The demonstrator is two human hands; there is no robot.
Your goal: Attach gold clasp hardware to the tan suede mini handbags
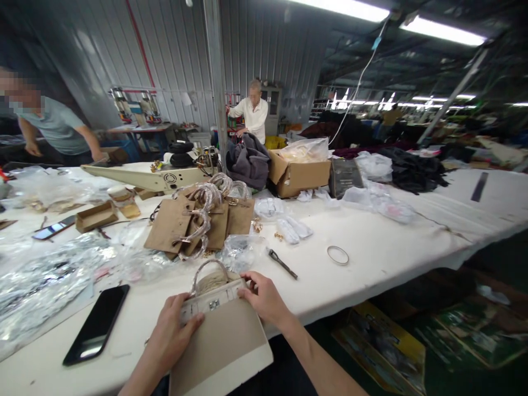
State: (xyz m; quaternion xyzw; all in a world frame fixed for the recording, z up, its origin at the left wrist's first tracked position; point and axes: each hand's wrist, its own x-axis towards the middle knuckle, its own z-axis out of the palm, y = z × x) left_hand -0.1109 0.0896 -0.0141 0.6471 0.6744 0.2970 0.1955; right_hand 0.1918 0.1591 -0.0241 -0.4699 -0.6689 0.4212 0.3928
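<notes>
Between my hands, at the table's front edge, is a beige handbag panel (225, 335) with a plastic-wrapped loop handle (210, 264) at its far edge. My left hand (175, 330) grips its left corner, thumb on top. At the opposite corner my right hand (264, 297) pinches the edge between thumb and fingers. A pale strip with a small metal fitting (214, 304) runs along the upper edge. Just beyond lies a heap of brown bag panels (169, 223) with wrapped handles. A dark slim hand tool (282, 264) rests right of my right hand.
A black phone (98, 324) lies at left near clear plastic wrapping (45, 280). A ring (337, 255) and white packets (292, 228) are at right. Behind stand a cardboard box (303, 177) and a cream machine (165, 179). Two people (61, 129) (253, 115) work across the table.
</notes>
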